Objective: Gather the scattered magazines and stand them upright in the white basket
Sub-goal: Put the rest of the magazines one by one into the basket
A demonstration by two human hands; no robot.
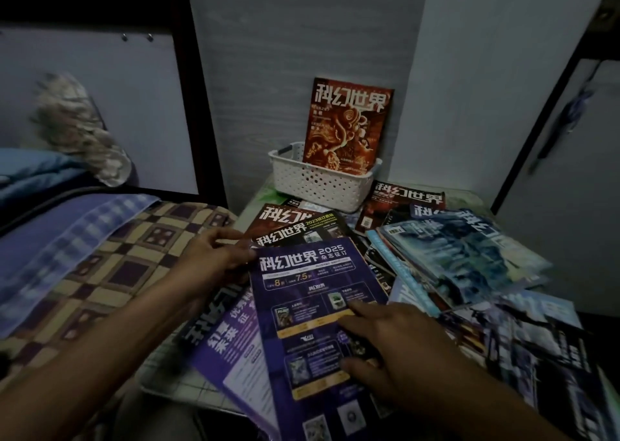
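The left hand pinches the top left corner of the purple magazine with its fingers; the right hand rests flat on it, fingers straight. Beyond the fingers stands the white basket holding one red magazine.

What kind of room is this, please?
Probably a bedroom, perhaps a dormitory. A bed with a checked cover and a dark frame stands on the left, and beside it a small table in the wall corner carries magazines and a white basket.
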